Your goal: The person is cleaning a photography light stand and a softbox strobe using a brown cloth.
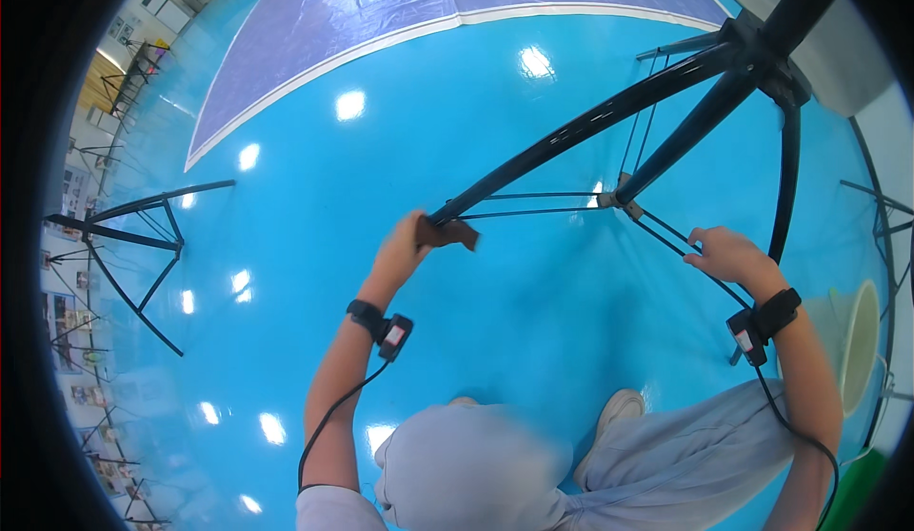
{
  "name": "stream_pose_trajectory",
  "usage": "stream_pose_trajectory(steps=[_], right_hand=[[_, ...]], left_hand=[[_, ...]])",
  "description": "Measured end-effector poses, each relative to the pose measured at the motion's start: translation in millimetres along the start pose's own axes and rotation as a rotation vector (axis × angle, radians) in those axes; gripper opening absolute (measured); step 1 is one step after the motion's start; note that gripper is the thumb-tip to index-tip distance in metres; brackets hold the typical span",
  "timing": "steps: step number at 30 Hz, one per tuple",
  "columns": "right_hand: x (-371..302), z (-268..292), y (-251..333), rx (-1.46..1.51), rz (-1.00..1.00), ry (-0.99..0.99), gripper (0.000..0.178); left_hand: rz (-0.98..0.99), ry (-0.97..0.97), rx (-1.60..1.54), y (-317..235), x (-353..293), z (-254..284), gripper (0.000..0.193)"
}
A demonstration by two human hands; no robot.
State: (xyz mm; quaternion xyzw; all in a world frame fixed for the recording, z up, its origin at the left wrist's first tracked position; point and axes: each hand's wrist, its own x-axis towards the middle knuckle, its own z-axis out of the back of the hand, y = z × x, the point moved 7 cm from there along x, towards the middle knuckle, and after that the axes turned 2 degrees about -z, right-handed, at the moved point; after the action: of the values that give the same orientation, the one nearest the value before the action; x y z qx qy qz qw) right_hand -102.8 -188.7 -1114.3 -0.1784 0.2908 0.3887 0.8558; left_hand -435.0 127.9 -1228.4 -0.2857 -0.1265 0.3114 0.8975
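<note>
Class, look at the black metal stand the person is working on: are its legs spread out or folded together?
Spread. The black stand's legs fan apart from the hub at upper right, thin braces stretched between them. The left hand presses a brown cloth on one leg.

The brown cloth (449,234) is blurred at its free end, and the part inside the left hand (400,250) is hidden, so its full shape cannot be told. The fingertips of that hand are covered by the cloth and the black frame bar (571,131). The frame's upper joint (776,45) runs into the dark rim of the picture, cutting off its top. The right hand (728,253) curls around a thin black rod (666,231); whether the fingers fully close is not clear. The pale round object (862,345) at the right rim is cut off. The pictures on the far left wall (71,274) are too small to make out.
</note>
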Motion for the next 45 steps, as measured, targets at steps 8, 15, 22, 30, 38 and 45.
stream_pose_trajectory(steps=[8,15,22,30,38,45], right_hand=[[9,-5,-1,-0.095,0.0,-0.011,0.038],[17,-10,31,-0.137,0.236,-0.061,0.034],[9,29,30,-0.04,0.166,-0.233,0.031],[0,3,-25,-0.087,0.049,-0.094,0.034],[6,21,-7,-0.071,0.086,-0.14,0.04],[13,10,2,-0.143,0.206,-0.193,0.037]], left_hand=[[0.053,-0.048,0.104,46,-30,4,0.044],[-0.283,-0.207,-0.148,-90,29,6,0.042],[-0.014,-0.263,-0.06,52,-22,-20,0.047],[0.002,-0.322,0.082,88,-67,-35,0.058],[0.032,-0.416,-0.004,115,-65,-8,0.062],[0.177,-0.378,-0.067,118,-74,-11,0.061]])
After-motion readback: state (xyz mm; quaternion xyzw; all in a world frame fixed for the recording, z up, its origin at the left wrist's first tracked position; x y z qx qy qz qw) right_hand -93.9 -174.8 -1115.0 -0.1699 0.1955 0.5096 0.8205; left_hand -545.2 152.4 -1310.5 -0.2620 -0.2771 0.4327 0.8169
